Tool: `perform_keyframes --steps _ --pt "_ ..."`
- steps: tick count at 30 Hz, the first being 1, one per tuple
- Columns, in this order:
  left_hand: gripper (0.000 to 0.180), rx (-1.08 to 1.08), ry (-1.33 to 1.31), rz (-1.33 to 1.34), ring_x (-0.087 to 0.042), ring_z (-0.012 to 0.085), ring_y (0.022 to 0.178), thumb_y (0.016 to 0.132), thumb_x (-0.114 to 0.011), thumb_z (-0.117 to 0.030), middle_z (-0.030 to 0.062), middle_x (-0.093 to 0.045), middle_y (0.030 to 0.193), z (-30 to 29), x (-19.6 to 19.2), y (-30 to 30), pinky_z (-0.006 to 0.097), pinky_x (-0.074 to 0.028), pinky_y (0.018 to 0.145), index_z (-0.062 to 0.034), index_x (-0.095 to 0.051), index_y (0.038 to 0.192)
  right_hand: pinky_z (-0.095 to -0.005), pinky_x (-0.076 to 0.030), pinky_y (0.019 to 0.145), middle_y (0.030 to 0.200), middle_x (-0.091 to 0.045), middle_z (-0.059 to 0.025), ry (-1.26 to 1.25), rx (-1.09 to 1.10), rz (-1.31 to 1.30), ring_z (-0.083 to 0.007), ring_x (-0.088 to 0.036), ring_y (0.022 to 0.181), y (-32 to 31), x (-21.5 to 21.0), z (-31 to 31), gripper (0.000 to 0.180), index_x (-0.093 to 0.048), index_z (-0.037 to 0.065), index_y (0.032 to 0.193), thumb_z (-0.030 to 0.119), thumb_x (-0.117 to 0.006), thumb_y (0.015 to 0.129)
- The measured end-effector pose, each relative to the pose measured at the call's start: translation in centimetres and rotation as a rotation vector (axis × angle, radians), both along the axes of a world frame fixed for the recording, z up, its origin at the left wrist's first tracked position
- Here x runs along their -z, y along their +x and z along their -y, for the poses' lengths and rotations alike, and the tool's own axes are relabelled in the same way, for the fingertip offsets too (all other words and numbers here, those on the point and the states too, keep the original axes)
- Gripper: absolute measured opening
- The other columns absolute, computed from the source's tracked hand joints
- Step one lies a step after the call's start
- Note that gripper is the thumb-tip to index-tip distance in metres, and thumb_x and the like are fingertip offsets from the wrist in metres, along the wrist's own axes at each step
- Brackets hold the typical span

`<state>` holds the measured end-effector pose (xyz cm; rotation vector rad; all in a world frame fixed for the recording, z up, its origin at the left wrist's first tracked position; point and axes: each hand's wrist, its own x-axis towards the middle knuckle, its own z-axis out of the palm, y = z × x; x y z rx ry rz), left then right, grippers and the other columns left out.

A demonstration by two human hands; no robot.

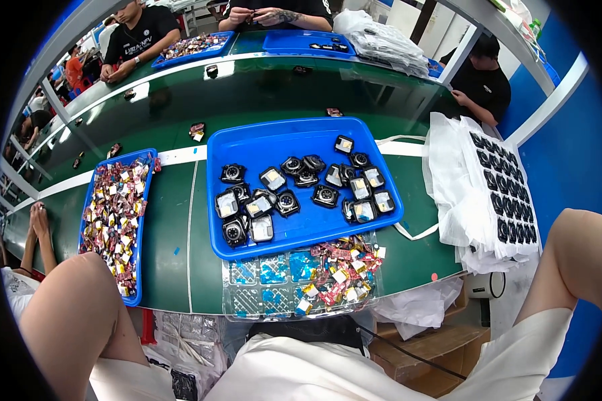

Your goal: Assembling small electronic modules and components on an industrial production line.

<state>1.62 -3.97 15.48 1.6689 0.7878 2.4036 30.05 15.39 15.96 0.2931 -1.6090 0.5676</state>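
Observation:
Neither of my hands is in view. My left arm (73,304) is bent at the lower left, and my right arm (578,257) is bent at the right edge, both bare below white sleeves. In front of me a large blue tray (267,137) holds several black watch cases (287,202), some showing a round back and some a pale square face. Against its near edge lies a clear compartment tray (244,307) with blue film scraps (274,271). Small red circuit boards with yellow and white parts (344,271) are heaped on its right side.
A narrow blue tray (140,267) at left is filled with similar boards. White packing sheets (451,194) lie at right beside rows of black pieces (505,187). A dark green conveyor (261,87) crosses behind, with scattered parts. Co-workers sit beyond; another person's hands (39,217) show at far left.

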Motion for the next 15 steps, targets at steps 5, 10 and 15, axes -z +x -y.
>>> perform_keyframes --steps 5,10,15 --pt "0.036 0.002 -0.036 -0.07 -0.054 0.0232 0.094 0.085 -0.06 -0.033 0.0176 -0.052 0.12 0.2 0.6 -0.8 0.032 -0.043 0.079 -0.0074 -0.055 0.111 -0.0298 -0.05 0.077 0.102 -0.065 -0.011 0.041 -0.018 -0.082 -0.0225 -0.062 0.096 0.6 1.2 1.7 0.023 -0.066 0.002 0.102 0.018 -0.059 0.088" --pt "0.037 0.008 -0.097 -0.102 -0.055 0.0228 0.092 0.083 -0.063 -0.031 0.0163 -0.054 0.117 0.6 2.3 -1.1 0.032 -0.043 0.078 -0.0075 -0.056 0.111 -0.0297 -0.051 0.076 0.1 -0.066 -0.0103 0.058 -0.034 -0.126 -0.0225 -0.062 0.095 1.5 2.3 3.3 0.021 -0.067 0.002 0.1 0.017 -0.06 0.087" --pt "0.038 0.004 -0.164 -0.136 -0.057 0.0224 0.09 0.081 -0.065 -0.028 0.015 -0.057 0.114 1.4 3.2 -1.2 0.032 -0.044 0.076 -0.0076 -0.056 0.111 -0.0296 -0.051 0.076 0.098 -0.066 -0.0096 0.068 -0.06 -0.172 -0.0225 -0.063 0.094 2.2 3.2 4.8 0.02 -0.067 0.002 0.099 0.016 -0.06 0.086"
